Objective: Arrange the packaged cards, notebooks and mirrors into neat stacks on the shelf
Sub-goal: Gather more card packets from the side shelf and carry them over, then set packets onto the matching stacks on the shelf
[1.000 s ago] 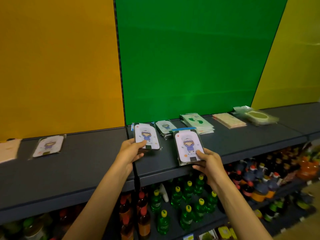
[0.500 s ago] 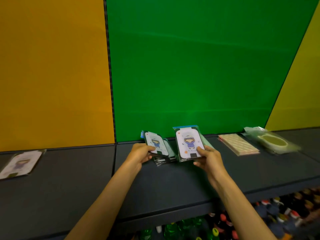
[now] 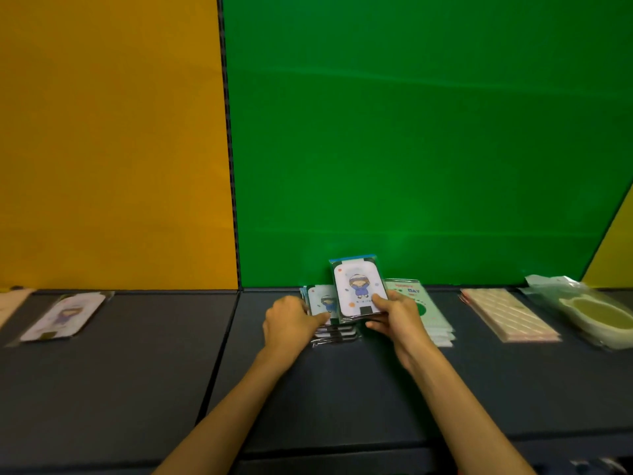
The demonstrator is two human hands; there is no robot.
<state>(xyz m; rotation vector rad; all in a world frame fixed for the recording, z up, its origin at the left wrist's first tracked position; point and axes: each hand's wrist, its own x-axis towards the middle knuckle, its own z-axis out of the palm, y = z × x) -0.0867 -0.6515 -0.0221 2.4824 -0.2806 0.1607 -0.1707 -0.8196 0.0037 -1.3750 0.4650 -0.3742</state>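
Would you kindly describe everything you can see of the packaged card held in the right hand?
The packaged card is a white rounded rectangle printed with a cartoon figure in blue, sealed in a glossy clear sleeve with a blue strip at its top and a dark tab at its bottom. The right hand pinches its lower right corner, thumb on the face. It stands tilted, face toward the camera, above the stack of similar cards on the dark shelf.

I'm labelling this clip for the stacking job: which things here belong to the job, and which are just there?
In the job:
- left hand on the card stack
- right hand holding a card
- lone card far left
- green pile
- pink pack
- bagged green item, possibly a mirror
- shelf

Just there:
- orange panel
- green panel
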